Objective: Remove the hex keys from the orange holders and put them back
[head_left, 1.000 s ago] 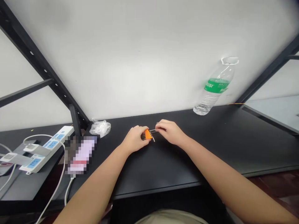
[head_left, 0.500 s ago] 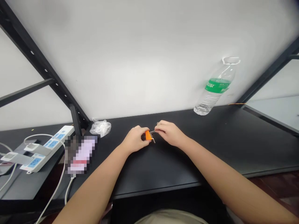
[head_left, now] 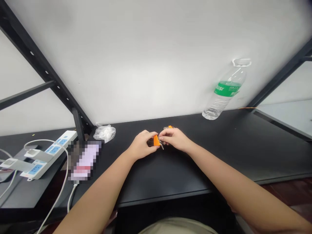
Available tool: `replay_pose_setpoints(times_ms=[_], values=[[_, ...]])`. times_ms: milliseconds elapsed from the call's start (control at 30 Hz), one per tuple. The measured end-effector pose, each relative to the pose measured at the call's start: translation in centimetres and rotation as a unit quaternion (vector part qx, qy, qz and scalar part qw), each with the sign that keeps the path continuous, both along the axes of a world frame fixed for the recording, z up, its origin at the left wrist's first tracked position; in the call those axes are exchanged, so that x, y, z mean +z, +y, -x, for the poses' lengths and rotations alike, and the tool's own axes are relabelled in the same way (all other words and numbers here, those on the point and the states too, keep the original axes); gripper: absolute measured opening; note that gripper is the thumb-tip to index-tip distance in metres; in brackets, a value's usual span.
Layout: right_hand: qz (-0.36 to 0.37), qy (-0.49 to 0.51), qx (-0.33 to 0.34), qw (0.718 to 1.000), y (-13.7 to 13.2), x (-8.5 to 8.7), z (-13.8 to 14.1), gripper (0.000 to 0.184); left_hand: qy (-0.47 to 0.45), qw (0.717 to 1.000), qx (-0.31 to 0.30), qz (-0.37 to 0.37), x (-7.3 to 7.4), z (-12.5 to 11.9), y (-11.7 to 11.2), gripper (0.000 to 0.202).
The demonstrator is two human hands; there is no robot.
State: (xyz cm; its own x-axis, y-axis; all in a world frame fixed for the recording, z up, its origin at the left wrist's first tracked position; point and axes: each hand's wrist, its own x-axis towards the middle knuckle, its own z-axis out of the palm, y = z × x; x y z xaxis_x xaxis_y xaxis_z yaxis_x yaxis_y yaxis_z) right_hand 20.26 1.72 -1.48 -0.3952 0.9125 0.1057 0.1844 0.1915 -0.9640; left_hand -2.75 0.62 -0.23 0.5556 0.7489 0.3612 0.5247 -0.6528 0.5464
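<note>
My left hand [head_left: 142, 145] grips an orange hex key holder [head_left: 156, 140] between thumb and fingers. Several metal hex keys sit in it, and the bent end of one hex key [head_left: 162, 146] sticks out toward me on the right. Close against the holder's right side, my right hand [head_left: 176, 138] is closed in a pinch on a hex key, most of which its fingers hide. Behind the right hand lies a second orange holder [head_left: 170, 126] with metal keys, partly covered by the hand.
A clear water bottle [head_left: 226, 89] with a green label stands by the wall. Left on the black table [head_left: 165, 178] are crumpled clear plastic [head_left: 104, 133] and a blurred-out phone [head_left: 85, 162] on a white cable. Farther left is a power strip [head_left: 52, 152] with plugged-in chargers.
My right hand has moved slightly left, closing the gap to the orange holder, and the pulled-out length of key no longer shows. More of the second holder is visible behind it.
</note>
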Motion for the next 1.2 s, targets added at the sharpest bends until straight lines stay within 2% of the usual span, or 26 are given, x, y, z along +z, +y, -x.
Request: replay_pose_setpoints(times_ms=[100, 200, 300, 367, 433, 500, 600, 833, 1000, 1200], values=[[0.048, 0.028, 0.009, 0.998, 0.1, -0.1, -0.2, 0.022, -0.004, 1.0, -0.011, 0.001, -0.2, 0.0, 0.0, 0.04], [0.028, -0.028, 0.007, 0.999, 0.3, 0.0, -0.5, 0.026, -0.005, 1.0, -0.002, 0.003, -0.8, 0.2, 0.4, 0.048], [-0.101, -0.156, -0.027, 0.982, 0.7, -0.2, -1.0, 0.021, -0.012, 1.0, 0.024, 0.01, -1.5, 0.5, 1.0, 0.059], [-0.199, -0.247, -0.033, 0.948, 1.1, -0.6, -1.4, 0.015, -0.016, 0.999, 0.048, 0.018, -1.9, 0.7, 1.3, 0.065], [-0.249, -0.324, -0.016, 0.913, 1.3, -1.0, -1.8, 0.013, -0.017, 0.997, 0.07, 0.023, -2.1, 0.8, 1.5, 0.067], [-0.26, -0.374, -0.001, 0.89, 1.4, -1.3, -1.9, 0.013, -0.019, 0.996, 0.085, 0.024, -2.1, 0.8, 1.6, 0.065], [-0.274, -0.403, -0.007, 0.873, 1.3, -1.5, -1.9, 0.013, -0.029, 0.995, 0.092, 0.021, -2.0, 0.8, 1.6, 0.06], [-0.293, -0.428, -0.024, 0.855, 1.0, -1.6, -1.6, 0.014, -0.026, 0.995, 0.091, 0.025, -2.1, 0.6, 1.5, 0.059], [-0.295, -0.432, -0.033, 0.852, 0.9, -1.5, -1.6, 0.01, -0.022, 0.996, 0.083, 0.022, -2.0, 0.7, 1.5, 0.058], [-0.293, -0.457, -0.033, 0.839, 0.8, -1.3, -1.3, 0.015, -0.016, 0.996, 0.083, 0.019, -2.2, 0.6, 1.5, 0.058]])
